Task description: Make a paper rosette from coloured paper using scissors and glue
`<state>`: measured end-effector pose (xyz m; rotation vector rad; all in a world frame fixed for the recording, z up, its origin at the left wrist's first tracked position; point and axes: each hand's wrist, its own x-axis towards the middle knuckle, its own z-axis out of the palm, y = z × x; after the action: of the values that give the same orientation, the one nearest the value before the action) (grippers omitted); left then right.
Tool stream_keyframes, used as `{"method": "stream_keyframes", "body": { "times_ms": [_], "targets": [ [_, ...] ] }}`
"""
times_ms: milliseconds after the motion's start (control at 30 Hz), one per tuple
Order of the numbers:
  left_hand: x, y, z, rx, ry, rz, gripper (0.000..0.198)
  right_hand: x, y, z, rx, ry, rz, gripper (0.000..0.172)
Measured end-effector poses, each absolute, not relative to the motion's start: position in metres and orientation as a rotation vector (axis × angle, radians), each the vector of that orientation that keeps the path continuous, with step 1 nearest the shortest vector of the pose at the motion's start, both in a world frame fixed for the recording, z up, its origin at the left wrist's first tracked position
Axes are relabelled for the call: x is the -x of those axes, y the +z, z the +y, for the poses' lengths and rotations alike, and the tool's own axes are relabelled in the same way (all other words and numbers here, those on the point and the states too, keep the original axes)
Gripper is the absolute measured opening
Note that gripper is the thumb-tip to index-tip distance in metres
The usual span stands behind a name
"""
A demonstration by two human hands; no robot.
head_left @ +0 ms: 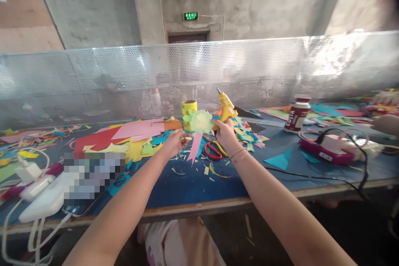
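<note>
My right hand (pixel 227 133) is closed round a yellow glue gun (pixel 227 106), whose nozzle points up and away. The thumb of that hand also pinches the edge of a pale green paper flower (pixel 201 121). A pink paper strip (pixel 195 147) hangs below the flower. To the left of the strip, my left hand (pixel 177 143) has its fingers curled together. A small pale bit shows at its fingertips, too small to name. Red-handled scissors (pixel 212 151) lie on the table just below the right hand. Behind the flower stands a yellow tape roll (pixel 189 106).
Coloured paper sheets (pixel 137 130) and scraps cover the left side of the blue table (pixel 193 191). A phone (pixel 93 183) and white power bank (pixel 46 203) lie front left with cables. At right are a brown bottle (pixel 297 114) and purple power strip (pixel 327 152). Perforated metal panel (pixel 124 79) behind.
</note>
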<state>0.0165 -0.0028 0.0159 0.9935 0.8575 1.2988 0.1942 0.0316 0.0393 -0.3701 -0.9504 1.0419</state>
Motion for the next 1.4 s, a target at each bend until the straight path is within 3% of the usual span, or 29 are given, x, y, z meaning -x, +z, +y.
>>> {"method": "stream_keyframes", "body": {
  "times_ms": [167,300,533,667,767,867,1000,1133,1400],
  "targets": [
    [-0.004,0.017,0.006,-1.136,1.269,1.046,0.021,-0.195,0.039,0.033,0.372,1.050,-0.948,0.045],
    [0.016,0.016,0.017,-1.483,1.319,1.603,0.013,-0.196,0.039,0.035,0.384,1.041,-0.932,0.046],
    [0.058,0.013,0.014,-2.010,0.841,2.417,0.020,-0.198,0.036,0.037,0.425,1.111,-0.855,0.045],
    [0.073,0.007,0.013,-1.934,0.853,2.633,0.020,-0.198,0.037,0.036,0.420,1.166,-0.778,0.045],
    [0.067,0.005,0.017,-2.048,1.047,2.430,0.030,-0.194,0.038,0.032,0.418,1.212,-0.735,0.042],
    [0.039,0.008,0.016,-2.199,1.182,1.752,0.043,-0.188,0.039,0.028,0.392,1.241,-0.702,0.039],
    [-0.009,0.014,0.001,-2.126,1.097,1.186,0.032,-0.180,0.034,0.024,0.353,1.298,-0.746,0.040],
    [-0.031,0.018,-0.014,-1.957,1.202,1.088,0.013,-0.174,0.029,0.025,0.366,1.332,-0.803,0.040],
    [-0.001,0.011,0.006,-2.004,1.055,1.294,0.014,-0.184,0.033,0.030,0.401,1.251,-0.758,0.038]
  ]
}}
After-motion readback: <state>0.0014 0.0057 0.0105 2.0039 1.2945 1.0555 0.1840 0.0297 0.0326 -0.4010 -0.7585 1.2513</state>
